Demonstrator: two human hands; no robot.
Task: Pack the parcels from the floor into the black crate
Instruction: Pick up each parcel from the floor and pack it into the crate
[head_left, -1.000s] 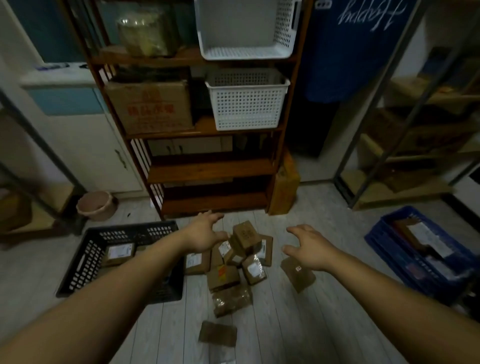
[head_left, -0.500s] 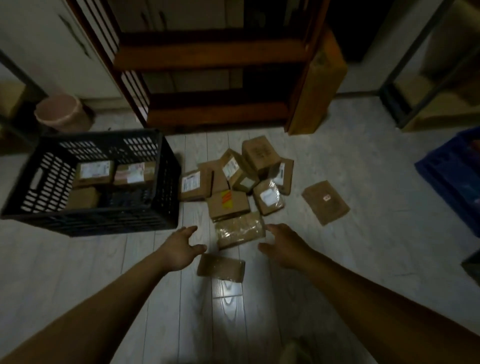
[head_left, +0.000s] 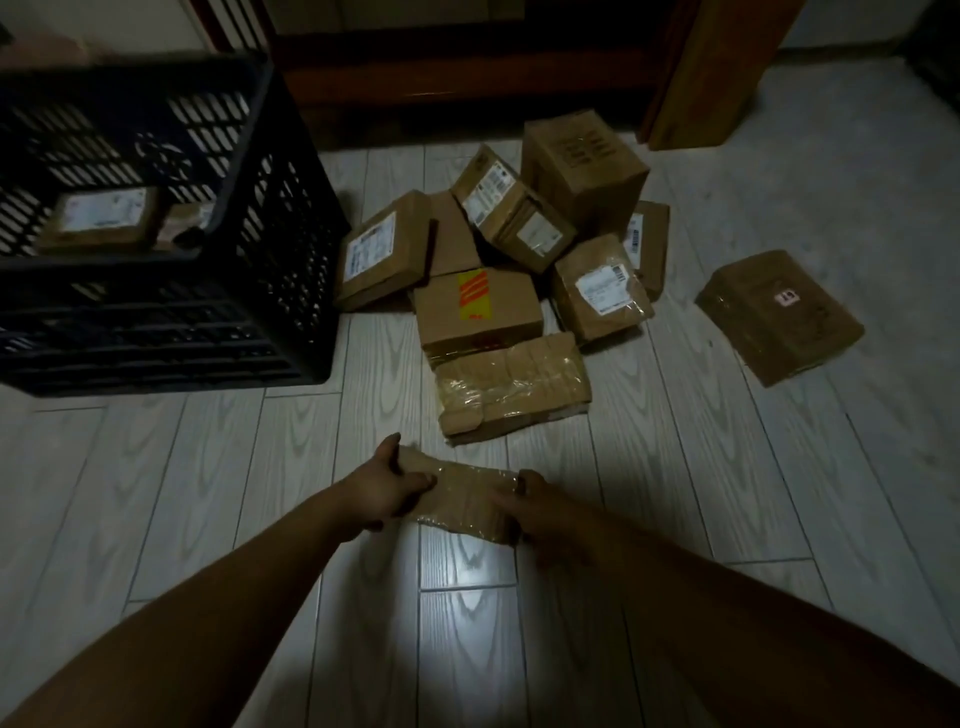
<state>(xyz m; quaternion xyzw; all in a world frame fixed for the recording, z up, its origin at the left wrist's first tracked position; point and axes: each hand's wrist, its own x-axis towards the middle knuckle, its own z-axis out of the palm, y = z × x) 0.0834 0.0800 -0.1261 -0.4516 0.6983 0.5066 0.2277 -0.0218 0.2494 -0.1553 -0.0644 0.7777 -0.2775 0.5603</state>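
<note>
Pale grey wood-grain plank floor (head_left: 208, 467), dim, one glare patch close in.
Far left on it stands a black slatted plastic crate (head_left: 291, 234). Just beside the crate's right wall is a heap of brown cardboard parcels (head_left: 514, 228), some leaning on each other. Front of the heap: a box with an orange-striped label (head_left: 478, 306), and touching it on the near side a crumpled tape-wrapped parcel (head_left: 511, 387). Apart to the right lies a flat brown taped parcel (head_left: 779, 317), alone. Nearest is a small flat film-wrapped parcel (head_left: 462, 496), gripped at its ends by the left hand (head_left: 387, 493) and right hand (head_left: 540, 512); whether it rests on the planks cannot be told. An upright wooden board (head_left: 717, 67) stands at the far edge.
</note>
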